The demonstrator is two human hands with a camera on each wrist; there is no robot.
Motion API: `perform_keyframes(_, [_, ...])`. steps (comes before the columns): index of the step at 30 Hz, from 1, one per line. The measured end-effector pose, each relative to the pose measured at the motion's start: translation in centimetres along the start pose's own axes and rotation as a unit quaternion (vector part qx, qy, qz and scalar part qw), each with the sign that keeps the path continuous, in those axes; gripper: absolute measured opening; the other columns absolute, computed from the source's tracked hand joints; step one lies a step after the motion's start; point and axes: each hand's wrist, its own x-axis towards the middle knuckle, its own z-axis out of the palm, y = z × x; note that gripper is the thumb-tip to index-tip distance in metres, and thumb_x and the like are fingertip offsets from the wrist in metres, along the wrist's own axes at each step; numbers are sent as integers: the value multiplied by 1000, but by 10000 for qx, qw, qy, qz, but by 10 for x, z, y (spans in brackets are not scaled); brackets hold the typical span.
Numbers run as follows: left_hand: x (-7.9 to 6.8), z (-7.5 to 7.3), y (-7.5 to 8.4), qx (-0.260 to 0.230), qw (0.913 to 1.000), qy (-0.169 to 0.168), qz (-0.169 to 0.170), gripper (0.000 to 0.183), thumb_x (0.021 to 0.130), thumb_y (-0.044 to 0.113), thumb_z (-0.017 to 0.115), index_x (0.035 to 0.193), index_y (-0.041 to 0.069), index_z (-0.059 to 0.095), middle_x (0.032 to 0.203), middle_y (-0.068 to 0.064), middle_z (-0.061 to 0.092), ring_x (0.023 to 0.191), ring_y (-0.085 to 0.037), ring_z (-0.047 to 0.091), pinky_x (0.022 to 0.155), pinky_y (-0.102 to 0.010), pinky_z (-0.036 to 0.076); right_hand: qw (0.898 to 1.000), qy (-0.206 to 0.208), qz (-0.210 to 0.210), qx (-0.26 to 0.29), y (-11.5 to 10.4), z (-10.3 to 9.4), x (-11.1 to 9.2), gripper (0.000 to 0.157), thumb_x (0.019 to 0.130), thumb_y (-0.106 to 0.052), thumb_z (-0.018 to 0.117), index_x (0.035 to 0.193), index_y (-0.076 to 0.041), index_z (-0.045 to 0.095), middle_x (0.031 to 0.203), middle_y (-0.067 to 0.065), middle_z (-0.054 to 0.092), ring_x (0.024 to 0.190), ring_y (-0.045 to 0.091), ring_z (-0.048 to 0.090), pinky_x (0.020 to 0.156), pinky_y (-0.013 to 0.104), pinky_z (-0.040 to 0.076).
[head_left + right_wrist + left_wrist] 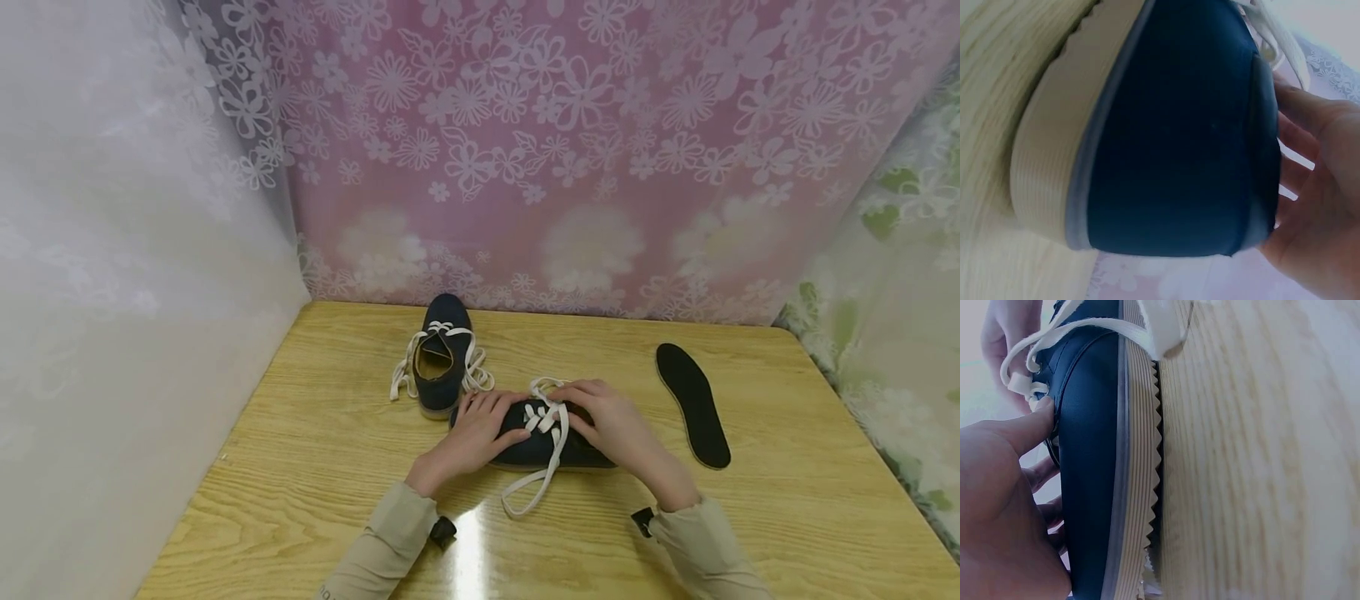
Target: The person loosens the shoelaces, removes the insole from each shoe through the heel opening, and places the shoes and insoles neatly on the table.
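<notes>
A dark navy shoe with white laces lies sideways in front of me, toe to the left, sole down on the table. My left hand holds its toe end, fingers over the top and thumb at the lower end of the lacing. My right hand grips around the shoe's opening, its fingertips right at the tongue and upper laces. In the left wrist view, the left thumb presses by the eyelets. The right wrist view shows the shoe's heel, with the right hand's fingers partly hidden behind the collar.
A second navy shoe, its white laces loose on both sides, stands behind to the left, toe pointing away. A black insole lies on the wooden table at the right. Floral curtains hang along the back and sides.
</notes>
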Motion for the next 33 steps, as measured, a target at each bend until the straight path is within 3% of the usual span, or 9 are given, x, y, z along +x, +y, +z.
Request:
perform_keyframes(6, [0, 1, 0, 17, 10000, 45, 21, 57, 93, 50, 43, 142, 25, 32, 136, 0, 40, 127, -23, 35, 106, -50, 19, 9991, 383, -162, -21, -5, 3, 1, 20, 79, -12, 73, 94, -23, 66, 99, -6, 64, 89, 14, 58, 69, 30, 50])
perform_keyframes(11, [1, 1, 1, 52, 10000, 60, 11, 57, 93, 51, 42, 142, 25, 32, 135, 0, 41, 127, -23, 36, 105, -50, 20, 9947, 943, -281, 311, -15, -6, 1, 26, 75, -9, 76, 95, -23, 66, 93, -8, 64, 81, 11, 57, 62, 26, 48])
perform_keyframes(15, [1, 1, 1, 68, 10000, 56, -8, 57, 93, 51, 43, 142, 25, 32, 135, 0, 41, 127, -23, 36, 106, -50, 19, 9889, 1222, -524, 663, -21, -14, 0, 29, 75, -6, 75, 96, -23, 67, 90, -9, 63, 83, 10, 58, 64, 26, 49])
perform_keyframes(19, [1, 1, 1, 114, 9999, 79, -2, 57, 93, 50, 44, 142, 24, 33, 135, 0, 41, 127, -22, 36, 106, -50, 20, 9879, 823, -1021, 826, -27, -16, -5, 29, 77, -1, 72, 96, -23, 67, 93, -10, 65, 90, 10, 61, 74, 30, 50])
perform_keyframes(25, [2, 1, 1, 133, 9999, 35, -50, 57, 93, 51, 43, 142, 24, 33, 136, 0, 41, 127, -23, 36, 106, -50, 20, 9829, 360, -1568, 895, -30, -3, -19, 31, 73, 0, 74, 91, -24, 69, 104, -5, 65, 105, 21, 58, 86, 36, 49])
perform_keyframes(29, [2, 2, 0, 132, 9999, -14, -94, 58, 92, 53, 40, 142, 25, 31, 136, 0, 40, 127, -23, 35, 106, -51, 19, 9868, 256, -1515, 509, -29, 1, -27, 29, 71, -6, 78, 88, -29, 71, 119, 0, 60, 116, 27, 50, 93, 42, 43])
perform_keyframes(33, [2, 3, -2, 135, 9999, 0, -102, 58, 92, 55, 39, 142, 27, 31, 136, 0, 40, 127, -23, 35, 106, -51, 19, 9909, 149, -1306, 274, -27, 1, -33, 33, 73, -2, 74, 92, -29, 72, 125, 2, 57, 121, 30, 46, 93, 47, 42])
